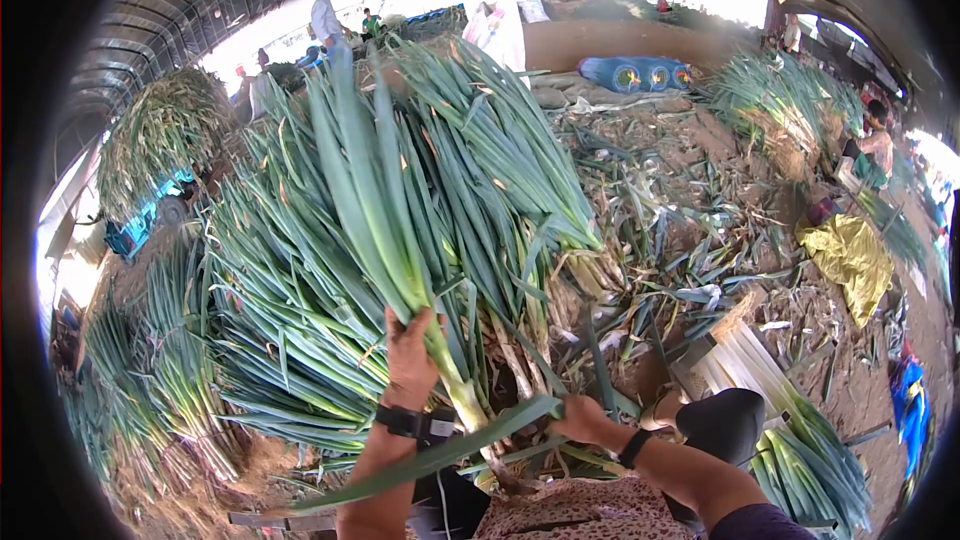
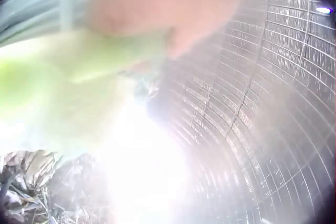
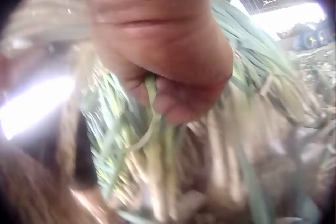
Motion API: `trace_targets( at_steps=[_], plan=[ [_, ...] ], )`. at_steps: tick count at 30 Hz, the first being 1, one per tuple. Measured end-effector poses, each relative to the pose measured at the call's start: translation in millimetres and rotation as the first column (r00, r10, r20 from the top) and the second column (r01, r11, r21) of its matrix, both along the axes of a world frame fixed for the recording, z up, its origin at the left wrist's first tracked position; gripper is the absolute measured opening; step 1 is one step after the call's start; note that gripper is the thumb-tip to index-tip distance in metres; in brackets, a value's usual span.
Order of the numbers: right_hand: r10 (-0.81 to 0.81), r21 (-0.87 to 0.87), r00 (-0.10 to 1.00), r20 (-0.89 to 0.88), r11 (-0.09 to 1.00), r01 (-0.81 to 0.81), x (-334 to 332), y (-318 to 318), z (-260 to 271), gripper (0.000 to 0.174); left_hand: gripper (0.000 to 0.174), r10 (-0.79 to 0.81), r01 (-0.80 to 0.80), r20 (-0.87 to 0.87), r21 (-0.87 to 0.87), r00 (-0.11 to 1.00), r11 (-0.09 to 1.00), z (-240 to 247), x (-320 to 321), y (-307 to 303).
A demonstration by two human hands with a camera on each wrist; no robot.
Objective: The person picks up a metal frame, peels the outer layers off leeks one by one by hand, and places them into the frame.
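My left hand (image 1: 410,365) grips a large green onion (image 1: 400,265) around its stalk, leaves pointing up and away, pale root end slanting down toward my lap. In the left wrist view the hand (image 2: 163,3) and the stalk (image 2: 94,58) are blurred. To its right, my right hand (image 1: 588,420) pinches one end of a long green leaf (image 1: 440,455), which stretches across in front of the stalk to the lower left. The right wrist view shows the curled fingers (image 3: 184,103) with a thin green strip (image 3: 151,94) between them. A big heap of green onions (image 1: 500,155) lies just beyond both hands.
Trimmed green onions with white stalks (image 1: 750,365) lie at my right. Stripped leaves and peelings (image 1: 690,230) litter the ground beyond. More bundles (image 1: 165,370) stand at left, near a blue cart (image 1: 145,215). A yellow sheet (image 1: 850,260) lies at right; other people are farther back.
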State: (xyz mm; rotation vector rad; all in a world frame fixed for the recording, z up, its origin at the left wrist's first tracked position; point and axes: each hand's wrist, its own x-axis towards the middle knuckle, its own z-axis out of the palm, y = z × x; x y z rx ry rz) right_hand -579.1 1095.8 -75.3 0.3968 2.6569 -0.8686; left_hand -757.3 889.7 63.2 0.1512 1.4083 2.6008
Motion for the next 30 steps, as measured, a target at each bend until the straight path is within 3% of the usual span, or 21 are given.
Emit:
trace_targets(
  at_steps=[2,5,6,8,9,10,13,17,19,23,26,27,30],
  plan=[
    [0.239,0.136,0.940,0.245,0.951,-0.277,36,51,-86,0.059,0.035,-0.097,0.099,-0.037,0.052,0.995,0.994,6,-9,-17],
    [0.250,0.163,0.956,0.154,0.948,-0.274,49,58,-50,0.052,0.034,-0.191,0.184,0.048,0.132,0.980,0.974,17,0,-19],
    [0.222,0.045,0.966,0.135,0.972,-0.230,31,45,0,0.052,0.035,-0.226,0.214,0.071,0.146,0.972,0.966,13,3,-16],
    [-0.027,-0.256,0.999,0.028,0.966,0.033,-25,18,34,0.047,0.038,-0.287,0.275,0.057,0.162,0.956,0.948,9,7,-4],
    [-0.117,-0.496,0.965,-0.235,0.868,-0.015,-38,3,43,0.044,0.040,-0.311,0.303,0.032,0.157,0.950,0.940,7,13,3],
    [-0.262,-0.680,0.856,-0.446,0.720,-0.134,-50,-12,54,0.041,0.044,-0.333,0.328,0.008,0.150,0.943,0.933,6,19,9],
    [-0.263,-0.735,0.817,-0.513,0.626,-0.260,-69,-43,89,0.039,0.045,-0.378,0.347,0.075,0.267,0.923,0.899,16,31,19],
    [-0.183,-0.458,0.781,-0.597,0.877,-0.144,-65,-56,115,0.045,0.042,-0.379,0.357,0.009,0.314,0.925,0.880,16,33,19],
    [-0.192,-0.470,0.755,-0.627,0.866,-0.170,-64,-58,114,0.043,0.041,-0.466,0.426,0.038,0.346,0.884,0.836,9,26,13],
    [-0.274,-0.522,0.725,-0.632,0.842,-0.138,-62,-63,120,0.041,0.039,-0.440,0.425,0.113,0.132,0.891,0.895,13,30,6],
    [-0.165,-0.527,0.830,-0.533,0.832,-0.172,-67,-54,126,0.042,0.040,-0.455,0.448,0.055,0.107,0.889,0.887,14,38,10],
    [-0.094,-0.460,0.847,-0.523,0.868,-0.188,-67,-51,130,0.041,0.039,-0.398,0.395,0.051,0.068,0.916,0.916,-1,35,11],
    [-0.102,-0.460,0.827,-0.552,0.865,-0.200,-66,-56,132,0.037,0.036,-0.251,0.242,0.066,0.114,0.966,0.963,0,39,21]
  ],
)
